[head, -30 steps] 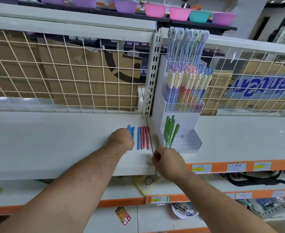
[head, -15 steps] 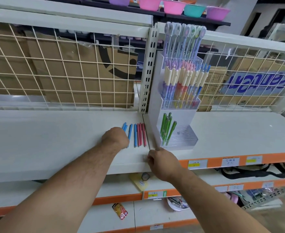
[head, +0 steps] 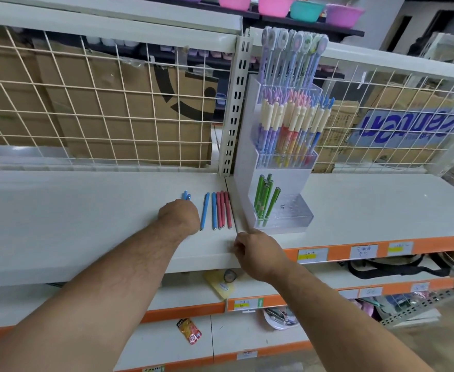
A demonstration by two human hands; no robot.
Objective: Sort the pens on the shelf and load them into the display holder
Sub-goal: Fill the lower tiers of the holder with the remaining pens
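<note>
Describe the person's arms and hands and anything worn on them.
The left arm and right arm are bare, no sleeves in view, with hair along the forearms. The left hand and right hand wear no gloves. No watch or bracelet shows at either wrist; rings cannot be judged.

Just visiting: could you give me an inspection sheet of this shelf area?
Surface: white shelf, orange front edge.
Job's things: blue pens and pink pens lie side by side; green pens stand in the lowest tier of the display holder.
Clutter: packet on a lower shelf.
Hands: left hand covers more blue pens, grip hidden; right hand curled at the shelf edge.
Cables: nothing seen.
Surroundings: wire grid, cardboard boxes, bowls above.
</note>
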